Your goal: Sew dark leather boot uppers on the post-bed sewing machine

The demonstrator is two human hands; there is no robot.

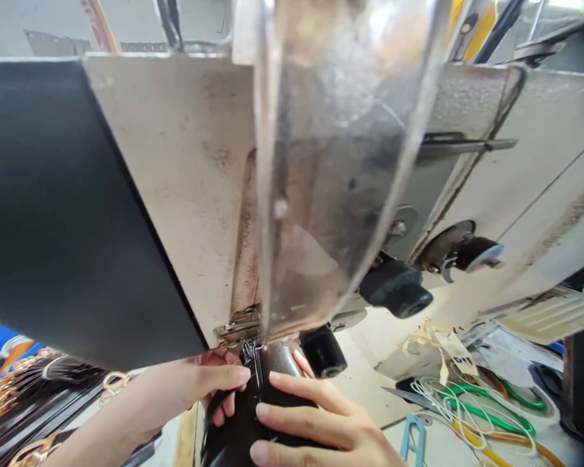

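Black piece point(233, 438) (bottom cropped) touches 2 hands point(219, 383) point(326, 421).

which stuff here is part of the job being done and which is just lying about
Part of it, it seems:
left hand
right hand
glossy dark piece
machine

Apparently lying about:
green-handled scissors
light-blue tool
paper tag
dark straps

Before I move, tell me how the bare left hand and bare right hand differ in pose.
The bare left hand bunches thumb and fingers at the glossy black piece's left side; the bare right hand lays spread fingers on it from the right. The left hand's forearm shows; the right hand runs out of view before its wrist. Both touch the same piece.
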